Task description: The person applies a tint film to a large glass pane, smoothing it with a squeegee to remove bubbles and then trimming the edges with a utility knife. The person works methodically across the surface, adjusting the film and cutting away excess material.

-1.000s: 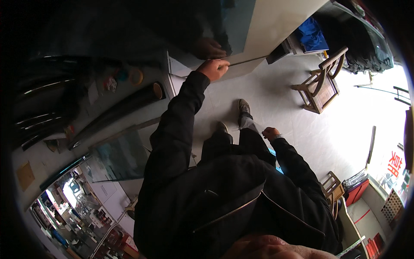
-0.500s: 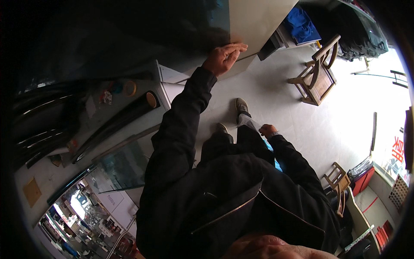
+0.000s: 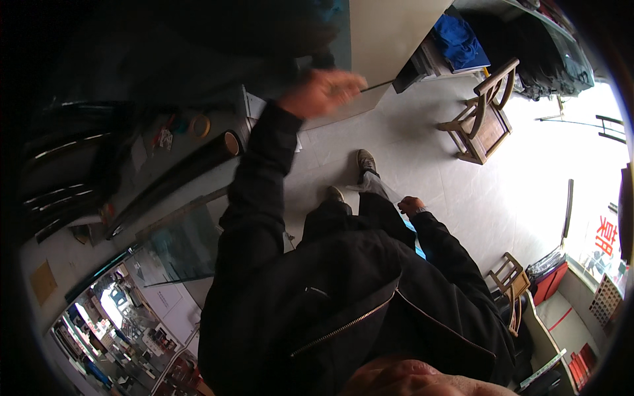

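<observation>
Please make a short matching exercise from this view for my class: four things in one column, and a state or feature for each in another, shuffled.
1. left hand
2. film
3. roll
4. jacket

A. long, with a brown round end
B. has a metal zip
C. blurred, with fingers stretched out
D. see-through, held in the right hand

Pairs: 1-C, 2-D, 3-A, 4-B

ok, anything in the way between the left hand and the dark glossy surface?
Nothing visible. The left hand overlaps the dark glossy surface in this view; blur hides whether they touch. The dark roll lies off to the left and the wooden chair to the right, both out of the way.
</observation>
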{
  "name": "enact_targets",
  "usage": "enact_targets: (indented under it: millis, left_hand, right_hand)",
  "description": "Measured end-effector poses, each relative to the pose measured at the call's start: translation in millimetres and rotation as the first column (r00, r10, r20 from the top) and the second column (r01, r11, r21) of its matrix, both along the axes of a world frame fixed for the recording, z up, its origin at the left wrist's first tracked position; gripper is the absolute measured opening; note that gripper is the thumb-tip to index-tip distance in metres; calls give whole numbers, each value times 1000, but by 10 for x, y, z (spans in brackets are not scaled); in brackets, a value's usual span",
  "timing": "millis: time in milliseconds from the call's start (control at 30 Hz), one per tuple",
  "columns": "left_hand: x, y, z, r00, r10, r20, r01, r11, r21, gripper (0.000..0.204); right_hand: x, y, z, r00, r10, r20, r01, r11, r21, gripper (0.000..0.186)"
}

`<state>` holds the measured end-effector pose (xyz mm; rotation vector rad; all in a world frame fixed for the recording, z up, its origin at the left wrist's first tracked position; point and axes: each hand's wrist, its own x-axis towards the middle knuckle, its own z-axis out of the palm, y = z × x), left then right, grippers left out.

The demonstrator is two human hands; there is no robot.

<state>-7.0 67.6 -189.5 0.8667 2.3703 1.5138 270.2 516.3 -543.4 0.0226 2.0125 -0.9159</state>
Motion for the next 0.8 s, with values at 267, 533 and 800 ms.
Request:
enact_targets:
  millis: [267, 533, 800]
  left_hand:
    - [-88, -53, -33, 946, 280, -163, -258, 956, 142, 24]
    - [-143, 62, -1598, 921, 270, -280, -299, 952, -66, 19]
    - [574, -38, -1894, 937, 223, 269, -96, 905, -414, 32]
  right_hand:
    - [-414, -280, 278, 992, -115, 51, 118, 991, -61, 31]
    - [-467, -153, 236, 998, 25, -58, -27, 999, -27, 17]
    - [-583, -98, 357, 937, 288, -200, -277, 957, 81, 23]
